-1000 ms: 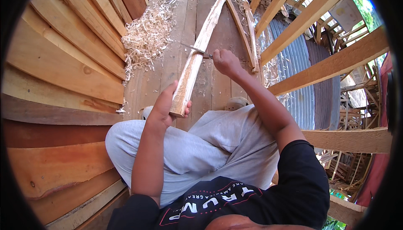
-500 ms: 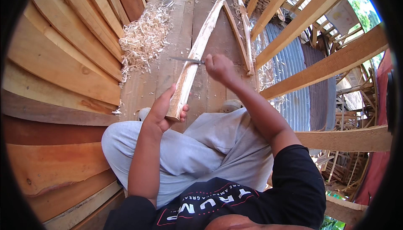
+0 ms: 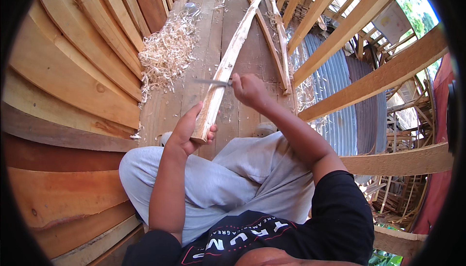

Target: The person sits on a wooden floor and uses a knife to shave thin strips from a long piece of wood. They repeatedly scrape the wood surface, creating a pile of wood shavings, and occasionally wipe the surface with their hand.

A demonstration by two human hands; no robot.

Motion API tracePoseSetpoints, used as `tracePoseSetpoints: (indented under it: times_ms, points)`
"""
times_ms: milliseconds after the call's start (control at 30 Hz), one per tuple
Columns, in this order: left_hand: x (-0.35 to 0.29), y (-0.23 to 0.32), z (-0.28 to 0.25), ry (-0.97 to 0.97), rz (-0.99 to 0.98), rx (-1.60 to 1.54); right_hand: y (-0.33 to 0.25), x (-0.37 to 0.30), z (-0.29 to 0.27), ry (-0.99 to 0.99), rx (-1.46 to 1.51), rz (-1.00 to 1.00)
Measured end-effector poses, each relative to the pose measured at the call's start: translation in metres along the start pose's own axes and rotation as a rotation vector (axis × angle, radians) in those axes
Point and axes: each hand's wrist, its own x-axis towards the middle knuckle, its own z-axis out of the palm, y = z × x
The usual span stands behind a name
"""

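A long, pale wooden stick point(image 3: 228, 62) with rough, shaved faces slants up and away from my lap. My left hand point(image 3: 188, 129) is wrapped round its near, squared end, with fingertips showing on the right side. My right hand point(image 3: 250, 90) is closed round the handle of a knife; the handle is mostly hidden in the fist. The knife's thin blade point(image 3: 208, 81) lies crosswise over the stick, a little beyond my left hand, its tip sticking out to the left.
Curly wood shavings point(image 3: 167, 54) are heaped at the left against leaning planks point(image 3: 73, 71). Two narrow wooden strips point(image 3: 281, 47) lie on the board floor point(image 3: 204, 33) at the right. Wooden rails point(image 3: 374, 81) stand on the right, with corrugated metal sheets point(image 3: 330, 91) beyond them.
My right hand and the knife have moved a short way toward me along the stick. My left hand keeps its hold at the near end.
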Motion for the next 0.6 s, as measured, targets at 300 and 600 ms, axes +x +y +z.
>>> tracePoseSetpoints:
  times_ms: [300, 600]
  points:
    - [-0.003, 0.0, 0.003, 0.047, 0.029, 0.07, 0.009, -0.006, 0.016, 0.056, 0.053, -0.196]
    - [0.004, -0.006, 0.0, 0.073, 0.04, 0.08, 0.037, 0.013, 0.019, 0.028, -0.068, -0.15]
